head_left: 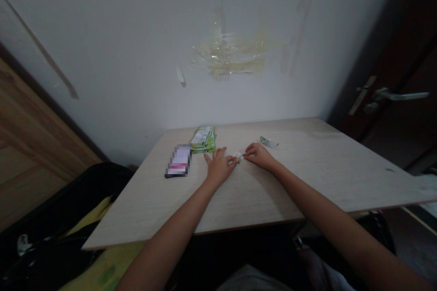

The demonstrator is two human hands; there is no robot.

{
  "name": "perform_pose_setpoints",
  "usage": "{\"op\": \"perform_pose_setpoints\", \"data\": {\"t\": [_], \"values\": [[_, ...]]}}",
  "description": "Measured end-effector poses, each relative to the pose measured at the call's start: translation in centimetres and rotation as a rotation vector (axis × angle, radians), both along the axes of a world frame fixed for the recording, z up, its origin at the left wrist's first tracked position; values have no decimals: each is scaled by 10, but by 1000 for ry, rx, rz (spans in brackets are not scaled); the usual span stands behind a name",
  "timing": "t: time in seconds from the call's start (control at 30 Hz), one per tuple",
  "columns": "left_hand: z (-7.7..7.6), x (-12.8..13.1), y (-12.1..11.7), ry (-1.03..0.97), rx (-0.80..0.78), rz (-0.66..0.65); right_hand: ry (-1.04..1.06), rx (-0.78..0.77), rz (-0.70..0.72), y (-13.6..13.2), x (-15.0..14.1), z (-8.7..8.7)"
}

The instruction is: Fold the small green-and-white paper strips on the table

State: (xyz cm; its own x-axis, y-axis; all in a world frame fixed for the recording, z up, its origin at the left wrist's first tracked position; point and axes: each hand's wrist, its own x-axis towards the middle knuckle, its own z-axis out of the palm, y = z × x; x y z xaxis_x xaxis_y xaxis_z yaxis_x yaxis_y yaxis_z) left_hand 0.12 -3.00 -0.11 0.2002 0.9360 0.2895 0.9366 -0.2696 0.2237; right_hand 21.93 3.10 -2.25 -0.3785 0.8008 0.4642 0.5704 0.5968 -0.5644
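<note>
A small crumpled white-and-green wrapper [238,157] lies between my two hands, low over the tabletop. My left hand [219,165] pinches its left end with thumb and forefinger, while the other fingers spread outward. From the other side, my right hand [260,156] grips the right end with its fingertips closed together. Just beyond the right hand rests a rolled white-and-green packet [268,142]. Behind the left hand is a stack of flat green-and-white packets [204,138]. Fine detail of the wrapper is too small to make out.
A phone [179,161] with its screen blurred lies on the left of the pale wooden table [259,200]. The table's far edge meets a white wall [136,54] with peeling tape. A dark door with a metal handle [403,96] stands at right; black bags [85,191] are at left.
</note>
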Motion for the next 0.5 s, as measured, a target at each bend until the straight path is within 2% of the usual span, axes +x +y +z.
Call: {"op": "perform_pose_setpoints", "data": {"t": [0.27, 0.5], "values": [[4, 3, 6, -83, -24, 49, -56, 16, -12, -7, -4, 4], [-2, 0, 7, -96, 5, 32, -198, 32, -42, -11, -5, 7]]}}
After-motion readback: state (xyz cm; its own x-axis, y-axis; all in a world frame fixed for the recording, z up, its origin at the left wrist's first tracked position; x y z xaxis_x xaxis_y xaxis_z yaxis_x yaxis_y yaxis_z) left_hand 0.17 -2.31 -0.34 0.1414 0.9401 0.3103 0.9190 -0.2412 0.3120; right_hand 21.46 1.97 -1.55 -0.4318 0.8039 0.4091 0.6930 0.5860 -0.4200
